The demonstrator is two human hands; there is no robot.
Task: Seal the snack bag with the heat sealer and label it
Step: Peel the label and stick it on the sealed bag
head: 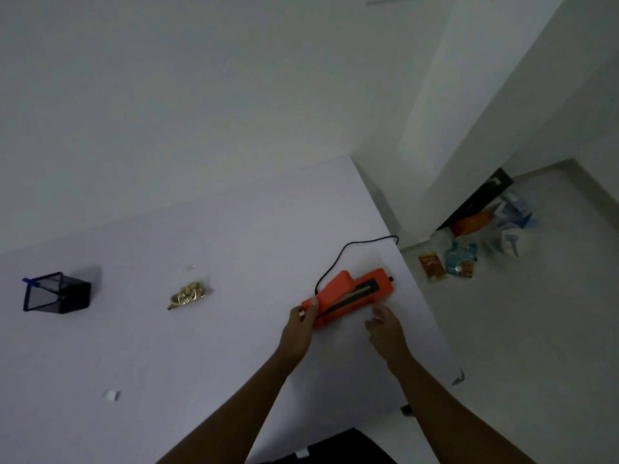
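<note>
The left hand [303, 324] is gripping the near end of the orange heat sealer [351, 293], while the blurred right hand [385, 329] is hovering just beside it, seemingly relaxed and empty.

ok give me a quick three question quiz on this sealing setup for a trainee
1. True or false: the clear plastic snack bag lies inside the orange plastic heat sealer.
2. Which hand grips the sealer's near end? A left, B right, C neither.
3. Fill the gap: the blue pen stands in the black mesh ____.
Key: 1 false, it lies apart on the white table; 2 A, the left hand; 3 pen holder.
</note>
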